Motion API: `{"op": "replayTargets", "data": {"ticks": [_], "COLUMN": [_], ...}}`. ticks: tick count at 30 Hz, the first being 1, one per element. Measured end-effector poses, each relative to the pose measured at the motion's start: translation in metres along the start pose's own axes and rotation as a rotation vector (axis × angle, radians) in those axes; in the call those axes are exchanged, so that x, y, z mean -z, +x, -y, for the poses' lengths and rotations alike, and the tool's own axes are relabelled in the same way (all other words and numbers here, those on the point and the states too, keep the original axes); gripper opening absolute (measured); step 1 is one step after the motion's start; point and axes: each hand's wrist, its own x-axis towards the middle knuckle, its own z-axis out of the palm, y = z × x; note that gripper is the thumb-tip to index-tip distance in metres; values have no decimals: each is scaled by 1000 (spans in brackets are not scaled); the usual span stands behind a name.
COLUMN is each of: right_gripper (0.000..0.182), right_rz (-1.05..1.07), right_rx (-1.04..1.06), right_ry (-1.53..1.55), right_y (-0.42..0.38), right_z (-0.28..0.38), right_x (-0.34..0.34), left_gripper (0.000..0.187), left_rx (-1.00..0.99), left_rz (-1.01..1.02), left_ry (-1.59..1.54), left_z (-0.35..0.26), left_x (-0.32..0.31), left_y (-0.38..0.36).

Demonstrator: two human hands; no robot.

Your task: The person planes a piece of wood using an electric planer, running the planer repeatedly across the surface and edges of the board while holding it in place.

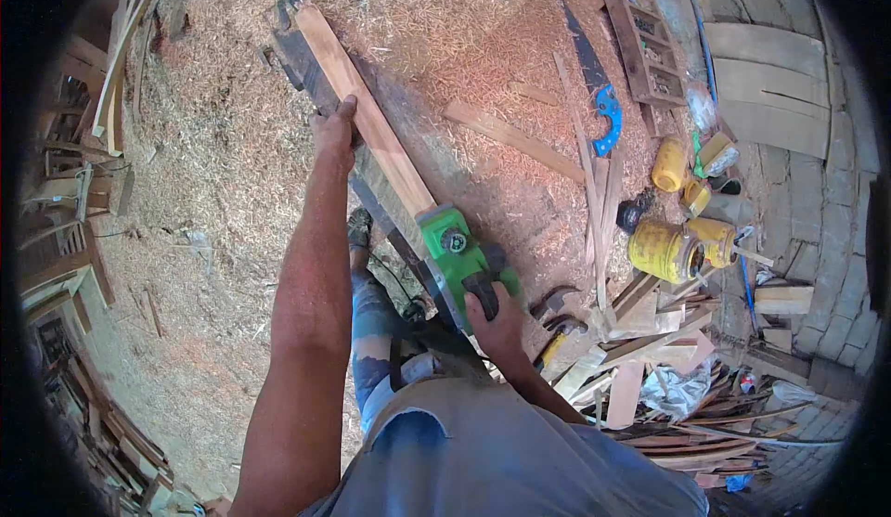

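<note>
A long reddish wooden plank lies on a dark bench, running from the upper left down toward me. My left hand grips its left edge about halfway along, arm stretched out. A green electric planer sits on the near end of the plank. My right hand is closed around the planer's black rear handle.
Wood shavings cover the floor. A blue-handled saw, loose slats, yellow jugs, a hammer and a scrap pile lie to the right. Stacked timber and frames stand at the left.
</note>
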Motion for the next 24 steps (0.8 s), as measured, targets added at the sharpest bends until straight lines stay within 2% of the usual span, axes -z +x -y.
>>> {"op": "replayTargets", "data": {"ticks": [1, 4, 7, 11, 14, 16, 18, 20, 24], "right_gripper": [35, 35, 45, 46, 47, 46, 47, 48, 53], "right_rz": [-81, 101, 56, 54, 33, -8, 27, 28, -11], "right_rx": [85, -21, 42, 9, 43, 57, 0, -2, 101], "right_ry": [-63, 28, 68, 113, 105, 90, 63, 36, 53], "right_y": [6, 26, 48, 79, 106, 122, 139, 157, 197], "right_z": [4, 8, 24, 51, 72, 89, 116, 129, 149], "right_x": [-4, -11, -18, -29, -37, -44, -43, -51, -72], "left_gripper": [72, 72, 72, 75, 90, 81, 76, 75, 79], "left_rx": [-2, -29, -47, -104, -79, 33, 68, 32, 5], "left_rz": [-1, -18, -69, -60, -39, 160, 243, 200, 155], "left_ry": [15, 49, 94, 113, 36, -314, -508, -553, -589], "left_z": [-2, -5, -9, 12, -2, 25, 23, 3, -5], "left_x": [0, -3, -7, 7, 2, 25, 29, 18, 17], "left_y": [1, -9, -19, 3, -16, 14, 20, -9, -17]}}
